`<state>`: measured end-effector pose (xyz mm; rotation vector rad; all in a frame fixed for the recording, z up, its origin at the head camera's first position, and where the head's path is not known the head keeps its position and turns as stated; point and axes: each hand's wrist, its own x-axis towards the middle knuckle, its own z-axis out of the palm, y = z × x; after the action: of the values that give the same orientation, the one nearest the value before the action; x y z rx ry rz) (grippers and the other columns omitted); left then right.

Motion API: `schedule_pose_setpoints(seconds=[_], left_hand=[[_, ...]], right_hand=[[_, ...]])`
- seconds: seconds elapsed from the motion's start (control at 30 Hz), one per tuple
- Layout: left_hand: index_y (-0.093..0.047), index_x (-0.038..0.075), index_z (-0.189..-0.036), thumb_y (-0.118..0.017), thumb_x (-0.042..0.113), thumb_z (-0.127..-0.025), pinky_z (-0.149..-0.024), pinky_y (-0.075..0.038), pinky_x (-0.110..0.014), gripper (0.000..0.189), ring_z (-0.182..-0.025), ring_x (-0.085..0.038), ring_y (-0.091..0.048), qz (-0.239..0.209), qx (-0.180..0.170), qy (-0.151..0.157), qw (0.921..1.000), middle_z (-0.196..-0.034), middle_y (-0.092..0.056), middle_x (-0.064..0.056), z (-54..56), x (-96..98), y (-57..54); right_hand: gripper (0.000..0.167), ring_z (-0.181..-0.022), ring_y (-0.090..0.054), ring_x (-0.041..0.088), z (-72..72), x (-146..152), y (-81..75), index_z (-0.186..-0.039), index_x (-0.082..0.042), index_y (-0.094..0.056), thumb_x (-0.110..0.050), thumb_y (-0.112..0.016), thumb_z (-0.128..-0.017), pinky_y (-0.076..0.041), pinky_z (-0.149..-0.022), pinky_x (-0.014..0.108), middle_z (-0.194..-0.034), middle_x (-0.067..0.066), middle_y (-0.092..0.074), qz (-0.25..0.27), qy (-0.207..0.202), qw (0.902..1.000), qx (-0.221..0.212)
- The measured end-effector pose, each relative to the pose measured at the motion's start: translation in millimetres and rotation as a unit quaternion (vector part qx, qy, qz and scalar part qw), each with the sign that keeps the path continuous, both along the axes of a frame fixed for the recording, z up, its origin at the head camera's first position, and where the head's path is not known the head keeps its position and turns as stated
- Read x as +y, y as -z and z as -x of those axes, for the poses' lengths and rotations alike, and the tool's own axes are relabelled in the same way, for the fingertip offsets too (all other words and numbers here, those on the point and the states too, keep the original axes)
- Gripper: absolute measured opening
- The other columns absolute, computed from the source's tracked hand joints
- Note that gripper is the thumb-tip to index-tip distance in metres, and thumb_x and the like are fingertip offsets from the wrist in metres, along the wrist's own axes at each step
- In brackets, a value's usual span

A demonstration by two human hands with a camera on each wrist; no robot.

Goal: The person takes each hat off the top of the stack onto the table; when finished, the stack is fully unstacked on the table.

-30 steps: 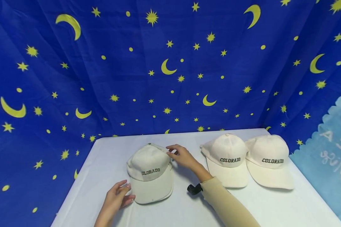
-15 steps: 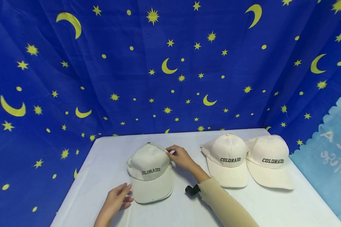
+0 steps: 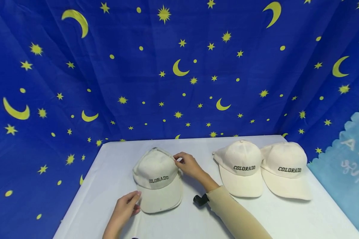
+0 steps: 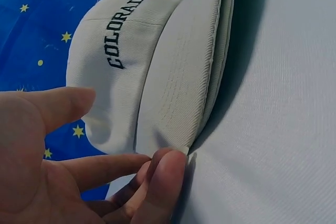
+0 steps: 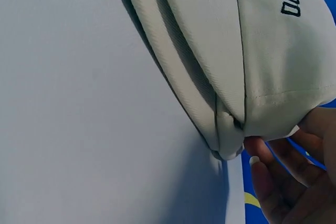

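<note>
An off-white baseball cap (image 3: 158, 179) lettered COLORADO sits on the left half of the table, facing me. A second brim (image 5: 157, 40) shows beneath its own in both wrist views, so another cap appears nested under it. My right hand (image 3: 190, 165) grips the crown's lower edge on the right, thumb outside and fingers at the rim. At the brim's left corner, my left hand (image 3: 124, 209) has its fingertips touching, the fingers (image 4: 165, 182) loosely bent. Its thumb hovers by the crown; whether it touches cannot be told.
Two similar COLORADO caps stand at the right, the nearer cap (image 3: 240, 169) overlapping the farther cap (image 3: 287, 172). White cloth covers the table (image 3: 194, 219). A blue star-and-moon curtain (image 3: 143, 83) closes off the back, and light-blue printed fabric (image 3: 344, 156) hangs at the right.
My left hand has moved in slightly to the brim's left corner. The right hand has closed its fingertips on the crown's edge. The caps hardly move; the head view shifts a little.
</note>
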<state>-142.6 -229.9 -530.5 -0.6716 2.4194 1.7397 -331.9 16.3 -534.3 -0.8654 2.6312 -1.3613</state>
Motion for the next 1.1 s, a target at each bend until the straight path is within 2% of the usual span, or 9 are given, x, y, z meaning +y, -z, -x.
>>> schedule_pose_setpoints(seconds=[0.1, 0.23, 0.43, 0.57, 0.77, 0.9, 1.1], left_hand=[[-0.049, -0.012, -0.141, -0.055, 0.036, -0.106, -0.064, -0.06, -0.027, 0.06, -0.074, -0.016, -0.06, 0.013, -0.002, 0.0, 0.9999, -0.096, -0.06, -0.013, 0.6, -2.3, 0.2], [-0.05, -0.011, -0.141, -0.055, 0.036, -0.106, -0.063, -0.059, -0.027, 0.059, -0.075, -0.017, -0.058, 0.009, -0.002, -0.008, 0.9999, -0.095, -0.06, -0.012, -0.1, -5.9, 0.3], [-0.051, -0.006, -0.142, -0.056, 0.04, -0.105, -0.068, -0.059, -0.029, 0.06, -0.093, -0.021, -0.06, -0.005, 0.001, -0.032, 0.9995, -0.118, -0.06, -0.017, -3.2, -10.5, -0.6], [-0.05, -0.004, -0.143, -0.057, 0.033, -0.105, -0.072, -0.06, -0.028, 0.054, -0.103, -0.024, -0.059, -0.01, 0.017, -0.042, 0.9989, -0.128, -0.058, -0.019, -5.2, -13.5, -0.5], [-0.051, -0.005, -0.142, -0.063, 0.012, -0.101, -0.072, -0.061, -0.026, 0.046, -0.09, -0.014, -0.064, -0.048, 0.048, -0.06, 0.9959, -0.122, -0.06, -0.016, -5.9, -14.8, 1.6], [-0.051, -0.007, -0.141, -0.064, 0.0, -0.097, -0.074, -0.06, -0.025, 0.046, -0.087, -0.009, -0.065, -0.078, 0.076, -0.074, 0.9913, -0.118, -0.06, -0.013, -7.2, -14.2, -1.5], [-0.052, -0.006, -0.141, -0.064, -0.005, -0.095, -0.073, -0.059, -0.023, 0.048, -0.084, -0.004, -0.065, -0.106, 0.104, -0.095, 0.9843, -0.112, -0.062, -0.004, -4.5, -11.0, -11.3]], right_hand=[[0.023, -0.089, -0.069, 0.014, -0.2, -2.9, 0.9, -0.12, -0.006, -0.071, -0.016, -0.066, -0.1, -0.058, -0.075, 0.025, -0.118, 0.007, -0.07, -0.004, -0.004, 1.0, 0.0], [0.022, -0.086, -0.069, 0.013, -1.6, -6.4, 0.2, -0.12, -0.006, -0.072, -0.015, -0.066, -0.1, -0.058, -0.073, 0.025, -0.116, 0.007, -0.071, 0.0, -0.003, 1.0, 0.001], [0.022, -0.079, -0.066, 0.008, -3.3, -11.4, 1.3, -0.119, -0.006, -0.072, -0.014, -0.068, -0.099, -0.057, -0.066, 0.022, -0.11, 0.006, -0.072, 0.0, -0.007, 1.0, -0.002], [0.02, -0.074, -0.064, 0.006, -4.0, -13.6, 1.7, -0.116, -0.006, -0.073, -0.012, -0.069, -0.097, -0.056, -0.062, 0.021, -0.106, 0.006, -0.073, 0.006, -0.006, 1.0, 0.0], [0.013, -0.065, -0.062, 0.004, -4.1, -13.6, -0.5, -0.108, -0.008, -0.075, -0.014, -0.071, -0.097, -0.055, -0.057, 0.022, -0.098, 0.003, -0.074, 0.019, 0.019, 0.9994, 0.023], [0.012, -0.069, -0.063, 0.005, -5.1, -13.2, -7.0, -0.107, -0.008, -0.075, -0.013, -0.071, -0.097, -0.055, -0.061, 0.022, -0.1, 0.004, -0.074, 0.028, 0.027, 0.9984, 0.042], [0.012, -0.073, -0.066, 0.011, -7.1, -10.8, -24.4, -0.106, -0.009, -0.076, -0.016, -0.071, -0.098, -0.057, -0.063, 0.024, -0.1, 0.004, -0.073, 0.05, 0.045, 0.9959, 0.062]])
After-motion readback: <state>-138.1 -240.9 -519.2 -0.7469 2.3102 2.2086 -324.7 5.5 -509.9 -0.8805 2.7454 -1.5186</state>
